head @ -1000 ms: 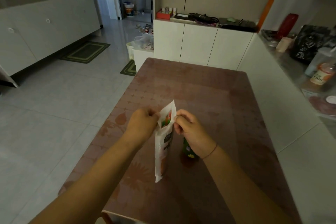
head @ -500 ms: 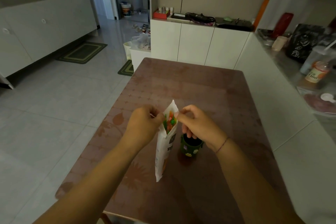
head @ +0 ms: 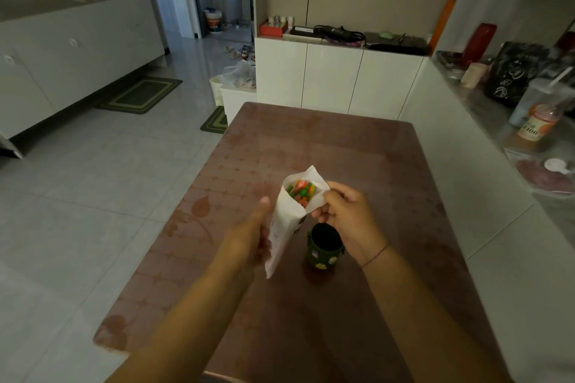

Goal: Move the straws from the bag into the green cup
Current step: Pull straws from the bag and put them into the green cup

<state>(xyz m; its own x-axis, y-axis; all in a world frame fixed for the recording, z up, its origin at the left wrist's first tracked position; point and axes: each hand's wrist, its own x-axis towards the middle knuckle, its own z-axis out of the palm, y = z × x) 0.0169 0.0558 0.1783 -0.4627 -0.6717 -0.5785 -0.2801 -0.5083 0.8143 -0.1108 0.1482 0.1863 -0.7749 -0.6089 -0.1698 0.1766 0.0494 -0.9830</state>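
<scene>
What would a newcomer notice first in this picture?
The open white paper bag at table centre, bright orange and green straws showing at its mouth. The left hand steadies its side; the right hand pinches its rim. Just right of it stands the dark green cup, apparently empty.

Brown patterned table [head: 326, 146] with a leaf and star print stands on a pale tiled floor [head: 102, 183]. Two dark green bordered mats [head: 140, 95] [head: 215, 120] lie on the floor, one before the long white sideboard [head: 71, 53], one near the table's far corner. White three-door low cabinet [head: 336, 78] beyond the table carries a red box [head: 273, 28] and black cables [head: 339, 33]. Right-hand grey counter [head: 485, 109] holds a clear lidded drink cup with a straw [head: 541, 109], a black printed bag [head: 513, 71] and a red upright container [head: 477, 42]. White bucket [head: 213, 20] stands in the doorway.
</scene>
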